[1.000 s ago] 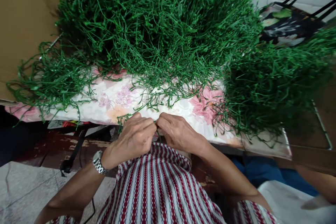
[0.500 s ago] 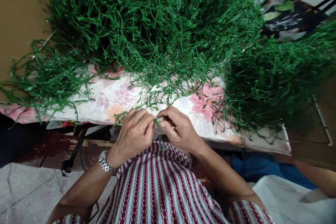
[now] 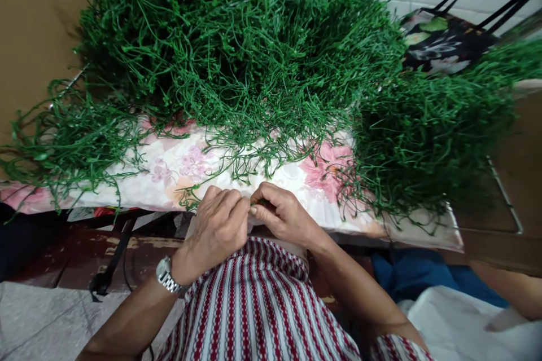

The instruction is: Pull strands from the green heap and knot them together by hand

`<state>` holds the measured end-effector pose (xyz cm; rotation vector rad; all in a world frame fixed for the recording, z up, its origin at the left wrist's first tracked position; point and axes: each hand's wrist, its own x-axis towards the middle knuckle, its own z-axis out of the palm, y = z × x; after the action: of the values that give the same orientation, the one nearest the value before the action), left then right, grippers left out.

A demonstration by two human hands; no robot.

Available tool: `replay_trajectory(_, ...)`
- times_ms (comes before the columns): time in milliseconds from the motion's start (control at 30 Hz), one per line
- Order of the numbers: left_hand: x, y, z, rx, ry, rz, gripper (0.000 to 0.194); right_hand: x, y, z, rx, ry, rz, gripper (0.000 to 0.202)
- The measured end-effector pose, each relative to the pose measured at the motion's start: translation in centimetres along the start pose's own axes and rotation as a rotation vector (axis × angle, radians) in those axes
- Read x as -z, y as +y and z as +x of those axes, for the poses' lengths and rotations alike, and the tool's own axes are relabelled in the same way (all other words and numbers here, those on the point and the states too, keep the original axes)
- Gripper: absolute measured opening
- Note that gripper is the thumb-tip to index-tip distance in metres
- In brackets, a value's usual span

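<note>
My left hand [image 3: 224, 217], with a silver watch on its wrist, is closed over the near edge of the flowered cloth. Green plastic-looking stems [image 3: 189, 197] stick out on its left side, and its fingers appear wrapped round them. Against its fingertips, my right hand [image 3: 283, 214] is closed in a pinch of thumb and forefinger. Whatever lies between those fingertips is hidden. Just beyond both hands, loose stems [image 3: 245, 166] trail over the flowered cloth [image 3: 169, 166] from a large heap of the same green stems [image 3: 254, 39].
Smaller piles of green stems lie at left [image 3: 80, 146] and right [image 3: 427, 146]. A black floral bag [image 3: 444, 42] stands behind on the right. Cardboard [image 3: 38, 28] rises at the left. Beside me on the right, another person's blue-clothed leg [image 3: 432, 273] shows.
My hands have drawn together at the fingertips, and the green bit that showed between them is now out of sight. The whole view has shifted slightly.
</note>
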<state>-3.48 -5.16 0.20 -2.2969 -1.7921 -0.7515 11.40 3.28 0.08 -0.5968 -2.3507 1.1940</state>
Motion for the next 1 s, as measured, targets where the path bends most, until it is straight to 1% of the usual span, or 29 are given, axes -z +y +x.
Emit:
replay_trajectory(133, 0.1, 0.1, 0.0, -0.03, -0.05, -0.022, 0.018, 0.6, -0.2, 0.1, 0.073, -0.097, -0.25, 0.008)
replay_trajectory(300, 0.1, 0.3, -0.4, -0.093, -0.115, -0.078, 0.021, 1.2, -0.8, 0.3, 0.165, -0.309, -0.6, 0.006)
replay_trajectory(400, 0.1, 0.0, -0.6, -0.151, -0.191, -0.096, 0.022, 1.4, -1.2, 0.2, 0.219, -0.417, -0.698, 0.007)
replay_trajectory(467, 0.3, -0.4, -0.7, -0.172, -0.214, -0.132, 0.023, 1.9, -1.2, 0.1, 0.233, -0.448, -0.696, 0.009)
replay_trajectory(500, 0.4, -0.7, -0.8, -0.164, -0.206, -0.168, 0.023, 2.2, -1.2, 0.1, 0.23, -0.435, -0.656, 0.01)
replay_trajectory(533, 0.6, -1.1, -0.7, -0.144, -0.179, -0.22, 0.023, 2.7, -1.0, 0.0, 0.217, -0.396, -0.586, 0.01)
replay_trajectory(567, 0.8, -1.4, -0.7, -0.103, -0.141, -0.286, 0.023, 3.2, -0.8, 0.0, 0.194, -0.325, -0.485, 0.01)
replay_trajectory(600, 1.0, -1.6, -0.5, -0.035, -0.107, -0.366, 0.021, 3.6, -0.5, -0.1, 0.162, -0.226, -0.359, 0.01)
replay_trajectory(667, 1.4, -1.9, -0.1, 0.156, -0.048, -0.541, 0.014, 4.1, 0.2, 0.0, 0.089, -0.02, -0.061, 0.011)
replay_trajectory(733, 1.8, -1.8, 0.5, 0.339, -0.03, -0.682, 0.011, 3.8, 0.7, 0.1, 0.006, 0.113, 0.266, 0.011)
replay_trajectory(800, 2.1, -1.4, 1.2, 0.43, -0.038, -0.743, 0.011, 2.8, 1.1, 0.3, -0.086, 0.171, 0.6, 0.011)
replay_trajectory(867, 2.2, -1.0, 1.7, 0.444, -0.048, -0.747, 0.011, 1.7, 1.1, 0.4, -0.189, 0.203, 0.873, 0.014)
replay_trajectory(933, 2.1, -0.8, 1.9, 0.443, -0.049, -0.744, 0.015, 1.0, 1.1, 0.4, -0.276, 0.218, 1.018, 0.018)
replay_trajectory(1000, 2.0, -0.8, 1.9, 0.43, -0.048, -0.737, 0.022, 0.7, 1.1, 0.5, -0.324, 0.224, 1.047, 0.021)
